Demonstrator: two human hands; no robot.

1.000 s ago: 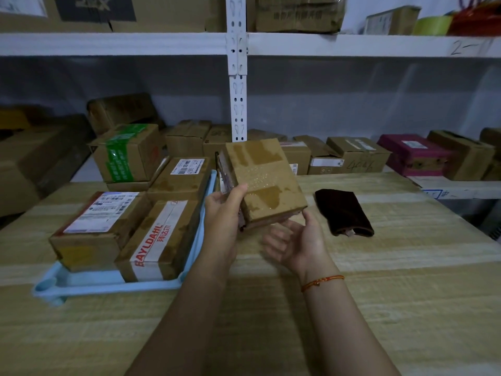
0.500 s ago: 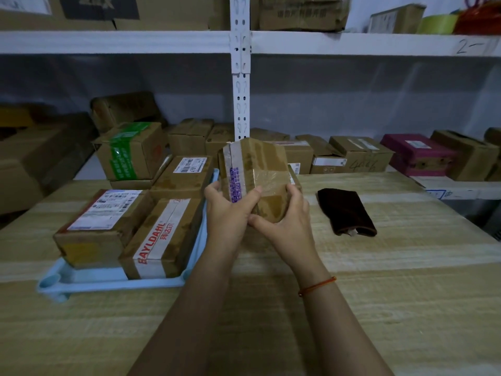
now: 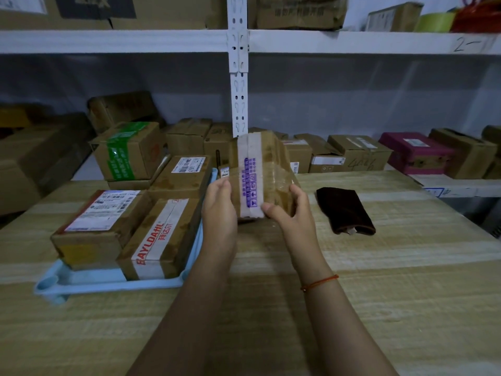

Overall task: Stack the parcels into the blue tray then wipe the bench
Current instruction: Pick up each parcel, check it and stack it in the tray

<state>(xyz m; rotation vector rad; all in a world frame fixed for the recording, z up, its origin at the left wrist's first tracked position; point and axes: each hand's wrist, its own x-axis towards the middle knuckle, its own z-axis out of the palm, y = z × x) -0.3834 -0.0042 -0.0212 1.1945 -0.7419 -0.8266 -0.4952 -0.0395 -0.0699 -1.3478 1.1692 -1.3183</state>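
2 hands hold a taped parcel over the bench.
The left hand and right hand grip the brown parcel from either side, tilted, white tape with purple print facing up, just right of the blue tray holding 3 parcels; a dark cloth lies nearby.

Red letters reading "BAYLDAHL", with Chinese characters beside them, run along the white tape of the parcel at the near right corner of the blue tray. A handwritten "2—" stands on the front edge of the upper shelf, far right. Purple print on the tape of the held parcel is too small to read.
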